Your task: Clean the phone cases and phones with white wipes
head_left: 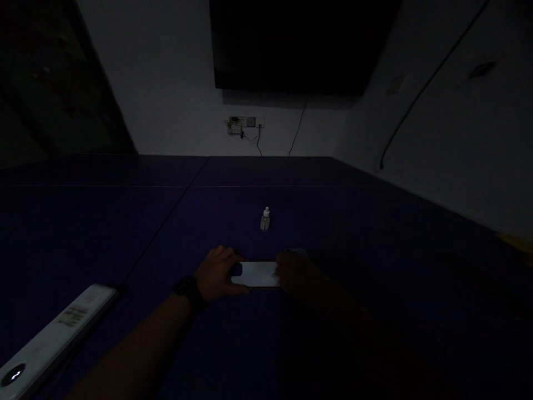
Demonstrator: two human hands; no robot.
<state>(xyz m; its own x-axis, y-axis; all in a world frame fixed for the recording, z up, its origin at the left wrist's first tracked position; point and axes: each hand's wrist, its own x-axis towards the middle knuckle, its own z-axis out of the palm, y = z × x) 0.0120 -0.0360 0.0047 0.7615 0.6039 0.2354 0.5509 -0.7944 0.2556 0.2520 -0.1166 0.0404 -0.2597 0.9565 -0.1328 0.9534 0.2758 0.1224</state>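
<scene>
A pale phone case (257,274) with a dark rim lies flat on the dark purple surface, and the purple shows through its camera cutout. My left hand (217,273), with a dark watch at the wrist, grips the case's left end between thumb and fingers. Bent closed, my right hand (293,272) presses on the case's right part. Something whitish shows at its fingertips, too dim to name. Just beyond that hand lies a pale, cloth-like thing (298,253), partly hidden. A small clear bottle (265,223) with a white dropper-like top stands upright beyond the case.
At the lower left lies a long white power strip or similar device (58,330), its dark cable (166,217) running to the back. Sockets and plugs (244,123) sit on the far wall under a large dark screen (300,44). The room is dim.
</scene>
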